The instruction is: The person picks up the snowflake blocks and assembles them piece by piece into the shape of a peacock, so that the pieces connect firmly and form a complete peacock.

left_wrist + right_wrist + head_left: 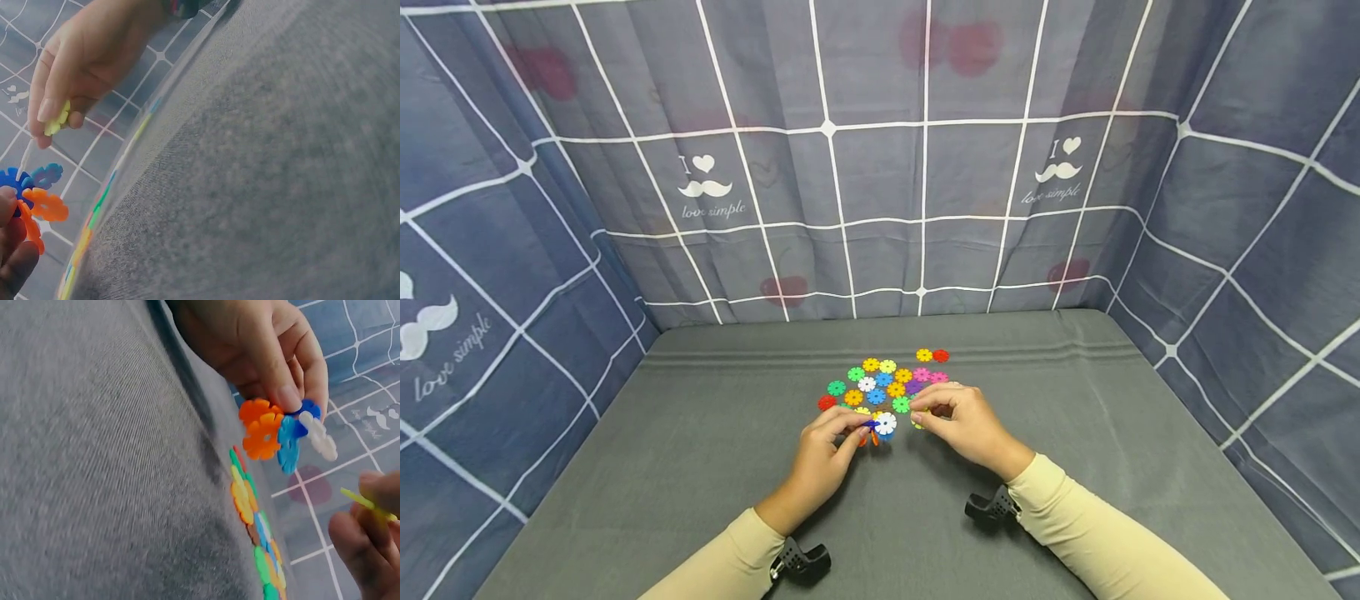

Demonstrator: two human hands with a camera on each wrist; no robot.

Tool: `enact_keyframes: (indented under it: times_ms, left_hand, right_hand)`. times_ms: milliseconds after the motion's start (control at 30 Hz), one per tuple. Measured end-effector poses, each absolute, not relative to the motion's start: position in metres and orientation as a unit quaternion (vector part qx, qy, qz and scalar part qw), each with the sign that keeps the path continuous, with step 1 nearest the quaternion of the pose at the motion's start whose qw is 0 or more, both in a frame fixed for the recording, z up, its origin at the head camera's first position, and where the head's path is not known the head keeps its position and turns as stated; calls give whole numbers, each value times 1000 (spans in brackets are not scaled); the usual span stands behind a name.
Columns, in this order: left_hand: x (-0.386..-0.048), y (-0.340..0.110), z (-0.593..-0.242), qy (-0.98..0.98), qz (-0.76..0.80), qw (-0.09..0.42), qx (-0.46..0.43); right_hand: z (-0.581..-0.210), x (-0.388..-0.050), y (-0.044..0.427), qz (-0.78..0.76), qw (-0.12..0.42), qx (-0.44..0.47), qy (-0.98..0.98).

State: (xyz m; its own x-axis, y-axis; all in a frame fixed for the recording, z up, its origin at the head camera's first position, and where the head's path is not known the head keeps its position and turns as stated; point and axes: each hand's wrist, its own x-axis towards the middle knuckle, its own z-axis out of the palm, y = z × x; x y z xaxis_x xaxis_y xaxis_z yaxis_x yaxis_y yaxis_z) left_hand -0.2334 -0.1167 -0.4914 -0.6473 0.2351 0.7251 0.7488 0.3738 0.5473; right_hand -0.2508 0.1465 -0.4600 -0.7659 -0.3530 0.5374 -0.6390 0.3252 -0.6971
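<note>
My left hand (822,450) pinches a dark blue snowflake disc (306,411), part of a small joined cluster. Orange discs (261,439), a light blue disc (288,447) and a white disc (320,437) stick out from it at angles. To the right, my right hand (967,427) pinches a single yellow snowflake disc (57,120) between thumb and fingers. That yellow disc is apart from the cluster, a short gap away. Both hands are raised just above the near side of the loose discs on the table.
Loose snowflake discs in several colours, such as a green disc (836,388) and a blue disc (876,397), lie flat beyond the hands. A yellow disc (923,355) and a red disc (941,356) lie farther back. Checked curtains (880,183) enclose the grey table (737,400).
</note>
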Motion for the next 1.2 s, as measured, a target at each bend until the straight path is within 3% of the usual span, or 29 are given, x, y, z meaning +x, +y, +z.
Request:
enact_keyframes:
  times_ms: [233,400,767,1200]
  left_hand:
    - [-234,-117,-493,-779,-452,284,-329]
    - [-234,-117,-495,-777,-445,283,-343]
    - [-233,-116,-494,-774,-434,295,-353]
    - [-229,-116,-488,-764,-400,288,-417]
  right_hand:
    - [-455,-245,144,559,63,335,-756]
    - [-454,-243,145,576,38,358,-734]
    - [-456,-238,138,566,113,384,-721]
    - [-455,-234,132,542,105,387,-739]
